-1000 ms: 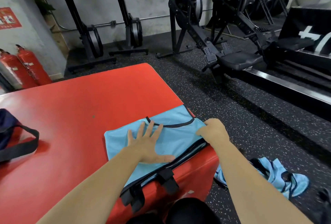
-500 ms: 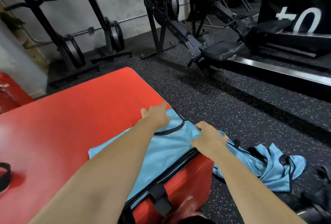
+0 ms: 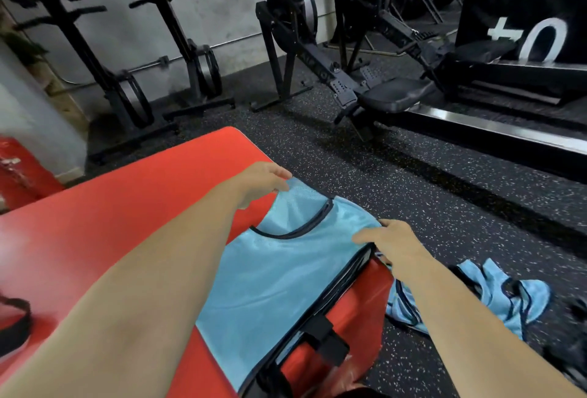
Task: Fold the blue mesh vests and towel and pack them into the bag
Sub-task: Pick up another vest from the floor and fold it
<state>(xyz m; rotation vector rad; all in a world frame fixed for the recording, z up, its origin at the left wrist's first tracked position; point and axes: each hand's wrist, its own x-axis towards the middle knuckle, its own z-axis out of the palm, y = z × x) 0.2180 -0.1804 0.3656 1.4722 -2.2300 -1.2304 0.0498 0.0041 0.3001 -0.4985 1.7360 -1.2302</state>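
Vest of light blue mesh with dark piped trim [image 3: 286, 277], flat on the near right corner of a red padded block [image 3: 111, 222], right edge just over the block's side. Lies lengthwise away from the body: hem close in at the bottom of the view, scooped neckline and shoulders at the far end, tilted a little to the right.

Left hand [image 3: 263, 183] at the farthest shoulder tip, fingertips pinching the mesh and raising it slightly off the pad. Right hand [image 3: 394, 243] at the other shoulder, by the block's right edge, fingers curled over the cloth with thumb on top, gripping it too as far as can be told. Both grips on the far end, then, hem free and nearest the body. Judged from that: a fold along the long axis, far end drawn back toward the hem, both arms pulling inward together.

Heap of further light blue mesh vests [image 3: 502, 296] down on the speckled black rubber floor [image 3: 413, 181], just right of the block, nearer the right hand. Black strap loop [image 3: 16, 324] at the pad's far left, perhaps the bag's, well apart from the vest, on the left hand's side. No towel to be seen.
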